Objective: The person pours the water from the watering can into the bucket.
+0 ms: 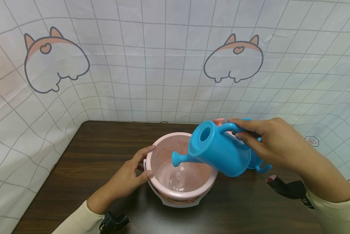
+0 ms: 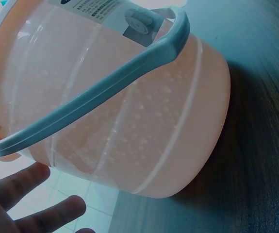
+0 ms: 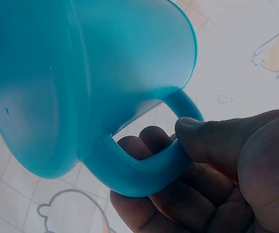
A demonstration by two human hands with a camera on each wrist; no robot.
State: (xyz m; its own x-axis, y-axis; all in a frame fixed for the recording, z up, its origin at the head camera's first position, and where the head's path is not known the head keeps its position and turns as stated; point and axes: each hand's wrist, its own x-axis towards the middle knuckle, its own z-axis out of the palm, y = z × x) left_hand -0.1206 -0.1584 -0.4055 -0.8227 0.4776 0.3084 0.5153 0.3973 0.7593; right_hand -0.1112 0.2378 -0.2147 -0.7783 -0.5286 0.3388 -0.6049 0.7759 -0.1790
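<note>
A blue watering can (image 1: 221,149) hangs tilted over the right side of a pale pink bucket (image 1: 182,194), its spout pointing down into the bucket's mouth. My right hand (image 1: 268,139) grips the can's loop handle (image 3: 144,170), thumb on one side and fingers curled round the other. Rippling water (image 1: 179,182) shows at the bottom of the bucket. At the bucket's left, my left hand (image 1: 131,174) rests index finger and thumb on the rim. The left wrist view has its other fingers (image 2: 52,216) extended beside the wall, below the grey-looking carrying handle (image 2: 86,104).
Behind the raised can, another blue item with a handle (image 1: 262,168) and a pink piece (image 1: 218,121) are partly hidden. All stand on a dark wooden table (image 1: 105,146). A white gridded cloth (image 1: 163,65) with dog drawings hangs along the back and sides.
</note>
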